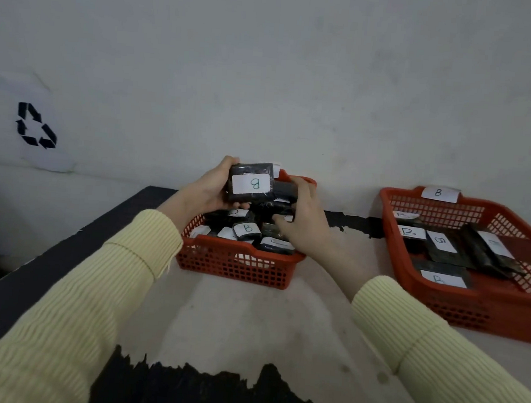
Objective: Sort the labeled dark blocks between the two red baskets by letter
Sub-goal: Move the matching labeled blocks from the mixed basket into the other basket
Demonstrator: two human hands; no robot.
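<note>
1. The left hand (209,187) gripped a B block (250,182) in the middle of the frame. Its fingers curled around the block's left end, and the white label faced the camera.
2. The right hand (303,223) closed around a second block (285,191). That block sat just right of and slightly below the B block, touching it; its label could not be read.
3. Both held blocks hung over the left basket (237,262) at the centre of the frame. The loose blocks (247,230) in it lay heaped, one showing a B.
4. The right basket (471,309) stood at the right edge of the frame, well apart from the left one. A paper tag (439,193) marked B was fixed to its far rim.
5. The sorted blocks (445,247) lay flat in the right basket; several showed a B, while other labels were too blurred to read.
6. Both baskets rested on a pale table (248,321) with dark edges.
7. A recycling symbol (35,126) showed on the wall at the left of the frame.
</note>
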